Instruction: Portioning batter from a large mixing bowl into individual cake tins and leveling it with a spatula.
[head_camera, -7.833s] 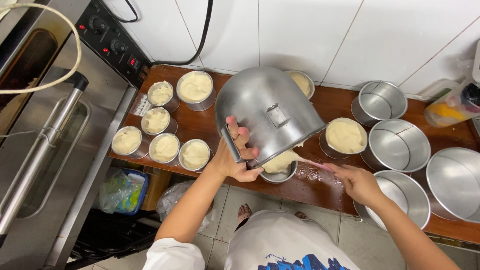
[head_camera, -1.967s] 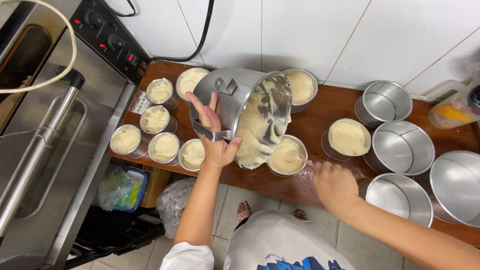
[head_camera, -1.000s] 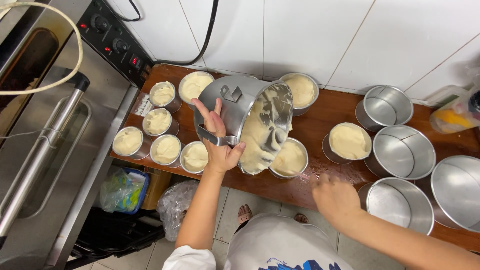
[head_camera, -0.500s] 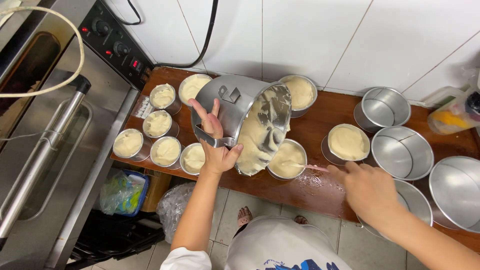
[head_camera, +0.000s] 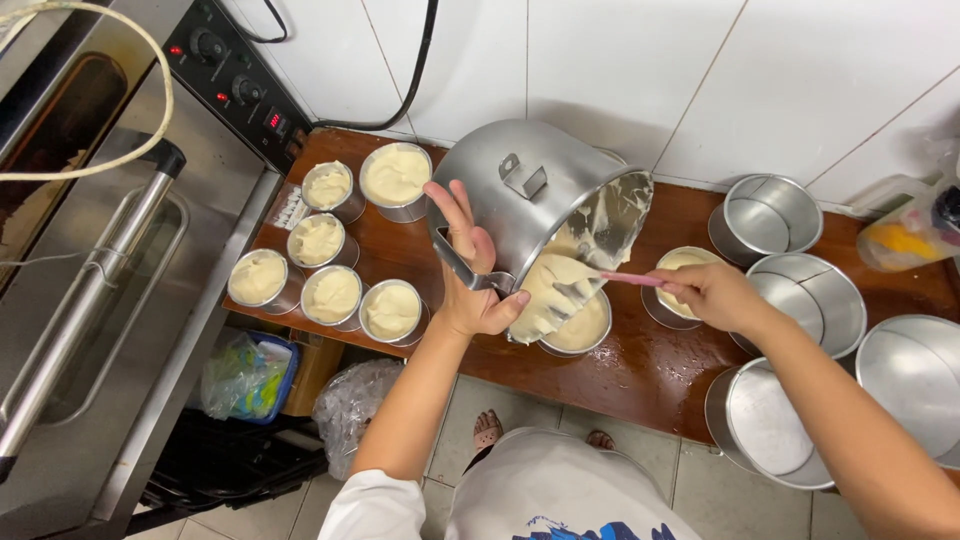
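- Mixing bowl (head_camera: 535, 200), big and of bare metal, is held tilted above the wooden tabletop (head_camera: 640, 365), its mouth turned down and to the right over a small round tin (head_camera: 580, 330); its long axis runs from upper left down to lower right.
- Left hand (head_camera: 470, 275) is closed around the bowl's lower rim, with the fingers spread up against its outer wall.
- Right hand (head_camera: 710, 295), which half a second ago hovered empty over the tabletop, now grips a pink-handled spatula (head_camera: 600, 283) and has its blade in the bowl's mouth.
- Pale batter (head_camera: 545, 295) hangs at the lip over the tin, so I judge scraping has restarted.
- Six filled tins (head_camera: 335, 270) sit at the left, near the oven (head_camera: 90, 260).
- Empty pans (head_camera: 800, 300) stand at the right, apart from the bowl.
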